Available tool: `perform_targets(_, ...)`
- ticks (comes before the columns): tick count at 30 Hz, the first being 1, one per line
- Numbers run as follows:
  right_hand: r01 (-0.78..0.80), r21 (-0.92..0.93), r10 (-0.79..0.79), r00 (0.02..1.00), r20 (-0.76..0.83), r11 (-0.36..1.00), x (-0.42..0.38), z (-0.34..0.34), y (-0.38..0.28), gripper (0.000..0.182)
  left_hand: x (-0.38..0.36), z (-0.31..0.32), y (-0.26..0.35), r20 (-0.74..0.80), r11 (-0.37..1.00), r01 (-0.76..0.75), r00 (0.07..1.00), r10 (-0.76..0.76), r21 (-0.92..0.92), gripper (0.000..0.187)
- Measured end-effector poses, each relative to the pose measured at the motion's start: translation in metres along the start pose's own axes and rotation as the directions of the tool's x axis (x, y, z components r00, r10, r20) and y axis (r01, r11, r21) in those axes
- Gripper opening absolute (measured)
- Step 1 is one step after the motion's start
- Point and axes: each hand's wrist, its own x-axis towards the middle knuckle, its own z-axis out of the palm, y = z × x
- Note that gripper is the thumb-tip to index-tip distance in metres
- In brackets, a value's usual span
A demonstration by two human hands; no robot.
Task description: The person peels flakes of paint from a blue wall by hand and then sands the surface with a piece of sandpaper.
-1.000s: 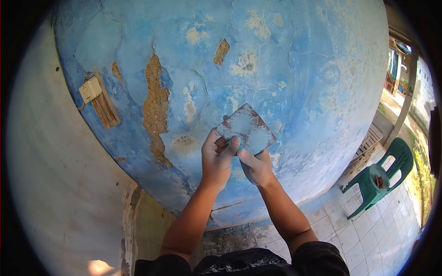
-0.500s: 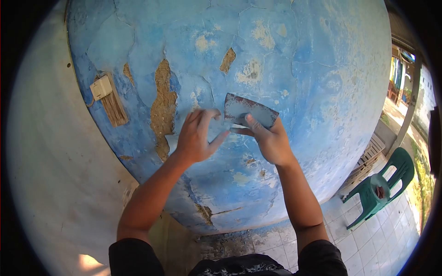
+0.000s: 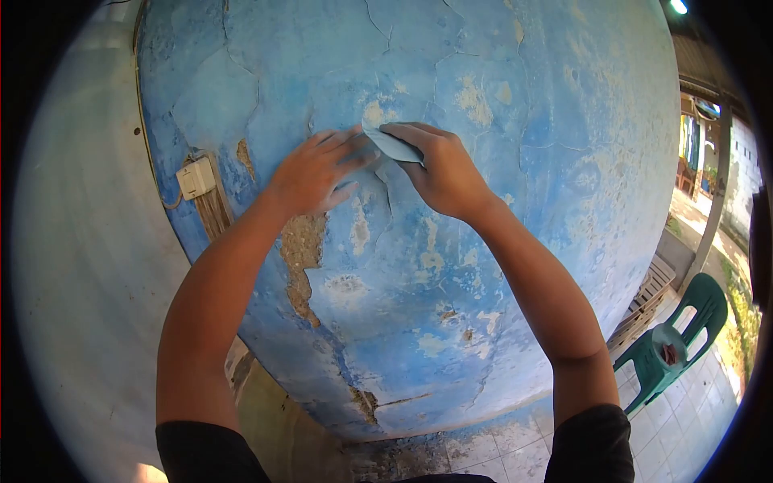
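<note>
A piece of sandpaper [image 3: 392, 146], dusted pale blue-grey, bends in the grip of my right hand [image 3: 445, 173] against the peeling blue wall [image 3: 483, 241]. Fingers of that hand lie along its upper edge. To the left, my left hand [image 3: 314, 173] is open with its fingers outstretched over the wall, its fingertips close to the sandpaper's left end. The fingers look slightly blurred. Below my left hand runs a patch of bare brown plaster [image 3: 303, 258], its upper part hidden behind the hand. Cracks and whitish scuffs mark the paint around both hands.
A white electrical fitting [image 3: 196, 178] on a wooden strip [image 3: 214, 211] is fixed to the wall at left. At lower right stands a green plastic chair [image 3: 699, 310] bearing a round container [image 3: 670, 338] with reddish-brown pieces. Pale tiles [image 3: 515, 444] cover the floor.
Both hands have moved up the wall, the left also leftward. The sandpaper, seen broad and flat before, has turned and now bends in my right hand. The view has tilted upward slightly.
</note>
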Motion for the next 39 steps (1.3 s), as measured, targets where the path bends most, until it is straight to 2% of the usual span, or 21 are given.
perform_targets(2, 0.124, -0.342, -0.155, 0.986, -0.065, 0.932, 0.01, 0.014, 0.018, 0.053, 0.0, 0.006, -0.009, -0.039, 1.0, 0.012, 0.999, -0.013, -0.014, 0.057)
perform_targets(4, 0.165, -0.406, -0.212, 0.975, -0.073, 0.899, 0.02, 0.019, 0.03, 0.056, 0.001, 0.012, -0.008, -0.075, 0.999, 0.022, 0.997, -0.025, -0.034, 0.057)
perform_targets(5, 0.202, -0.464, -0.266, 0.961, -0.075, 0.862, 0.026, 0.021, 0.037, 0.058, 0.004, 0.019, 0.001, -0.141, 0.994, 0.078, 0.986, -0.088, -0.073, 0.055)
perform_targets(6, 0.205, -0.468, -0.27, 0.96, -0.075, 0.86, 0.031, 0.023, 0.046, 0.058, 0.008, 0.025, 0.011, -0.202, 0.984, 0.131, 0.967, -0.153, -0.117, 0.053)
perform_targets(7, 0.161, -0.468, -0.239, 0.965, -0.112, 0.869, 0.037, 0.023, 0.056, 0.059, 0.011, 0.033, 0.022, -0.206, 0.984, 0.133, 0.966, -0.155, -0.117, 0.053)
perform_targets(9, 0.118, -0.466, -0.21, 0.966, -0.152, 0.877, 0.041, 0.025, 0.066, 0.06, 0.017, 0.046, 0.045, -0.378, 0.957, 0.267, 0.879, -0.29, -0.113, 0.05)
perform_targets(12, 0.142, -0.558, -0.277, 0.946, -0.165, 0.817, 0.038, 0.031, 0.063, 0.058, 0.026, 0.062, 0.068, -0.408, 0.917, 0.36, 0.821, -0.399, -0.172, 0.051)
perform_targets(14, 0.106, -0.654, -0.305, 0.931, -0.199, 0.749, 0.036, 0.038, 0.064, 0.054, 0.026, 0.071, 0.076, -0.429, 0.89, 0.408, 0.78, -0.455, -0.201, 0.051)
perform_targets(18, 0.03, -0.56, -0.232, 0.927, -0.293, 0.828, 0.037, 0.048, 0.074, 0.047, 0.022, 0.076, 0.077, -0.432, 0.894, 0.406, 0.783, -0.447, -0.189, 0.053)
perform_targets(20, 0.192, -0.576, -0.365, 0.909, -0.2, 0.794, 0.031, 0.065, 0.073, 0.042, 0.021, 0.082, 0.08, -0.425, 0.892, 0.41, 0.784, -0.452, -0.191, 0.055)
perform_targets(21, 0.191, -0.572, -0.358, 0.914, -0.193, 0.797, 0.028, 0.063, 0.073, 0.042, 0.022, 0.085, 0.08, -0.437, 0.891, 0.407, 0.776, -0.454, -0.204, 0.056)
perform_targets(23, 0.254, -0.646, -0.391, 0.917, -0.075, 0.72, 0.029, 0.051, 0.074, 0.041, 0.021, 0.088, 0.079, -0.45, 0.89, 0.404, 0.768, -0.456, -0.212, 0.057)
perform_targets(25, 0.206, -0.694, -0.394, 0.911, -0.122, 0.69, 0.036, 0.042, 0.08, 0.043, 0.022, 0.081, 0.08, -0.453, 0.897, 0.401, 0.775, -0.441, -0.186, 0.056)
perform_targets(27, -0.003, -0.672, -0.282, 0.907, -0.315, 0.74, 0.04, 0.039, 0.084, 0.042, 0.023, 0.079, 0.08, -0.456, 0.898, 0.397, 0.774, -0.439, -0.19, 0.056)
perform_targets(28, 0.021, -0.666, -0.302, 0.901, -0.31, 0.746, 0.037, 0.054, 0.08, 0.042, 0.022, 0.08, 0.08, -0.458, 0.897, 0.4, 0.771, -0.441, -0.19, 0.055)
perform_targets(29, 0.16, -0.634, -0.366, 0.908, -0.207, 0.756, 0.031, 0.067, 0.076, 0.043, 0.021, 0.082, 0.079, -0.463, 0.891, 0.411, 0.762, -0.452, -0.194, 0.055)
perform_targets(31, 0.27, -0.594, -0.419, 0.899, -0.126, 0.758, 0.027, 0.074, 0.073, 0.045, 0.02, 0.085, 0.08, -0.437, 0.889, 0.403, 0.774, -0.458, -0.216, 0.054)
perform_targets(35, 0.22, -0.689, -0.414, 0.901, -0.127, 0.69, 0.044, 0.042, 0.08, 0.045, 0.021, 0.077, 0.077, -0.469, 0.904, 0.388, 0.774, -0.425, -0.178, 0.053)
perform_targets(37, 0.054, -0.66, -0.352, 0.877, -0.328, 0.749, 0.046, 0.053, 0.083, 0.045, 0.021, 0.079, 0.079, -0.475, 0.906, 0.39, 0.774, -0.418, -0.163, 0.052)
perform_targets(38, 0.102, -0.649, -0.38, 0.873, -0.305, 0.754, 0.041, 0.068, 0.083, 0.043, 0.02, 0.079, 0.078, -0.473, 0.905, 0.391, 0.774, -0.421, -0.166, 0.052)
perform_targets(39, 0.19, -0.626, -0.403, 0.889, -0.218, 0.756, 0.034, 0.076, 0.079, 0.043, 0.02, 0.08, 0.077, -0.462, 0.906, 0.387, 0.78, -0.422, -0.173, 0.052)
